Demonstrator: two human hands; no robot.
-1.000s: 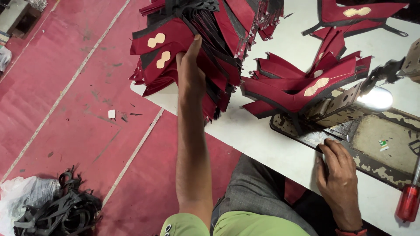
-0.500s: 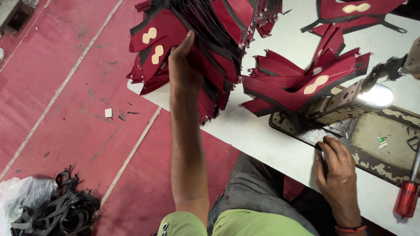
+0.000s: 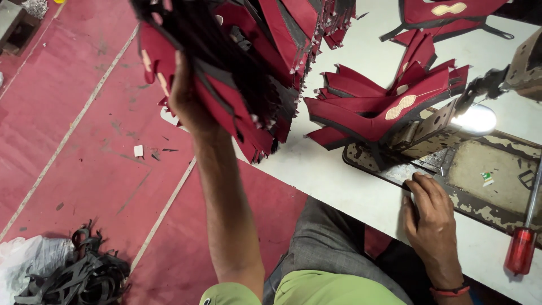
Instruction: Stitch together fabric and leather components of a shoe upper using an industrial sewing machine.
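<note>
A thick, ragged-edged stack of red and black cut pieces [image 3: 243, 73] is being gripped by the left hand [image 3: 189, 104], lifted past the white table's [image 3: 339, 175] edge over the red floor [image 3: 84, 152]. The right hand [image 3: 432, 223] is being rested flat, released, on the worn metal plate [image 3: 485, 175]

Top of the stack of red pieces [image 3: 248, 73] cut off by frame edge, left hand [image 3: 189, 104] fingers perhaps buried behind it
</note>
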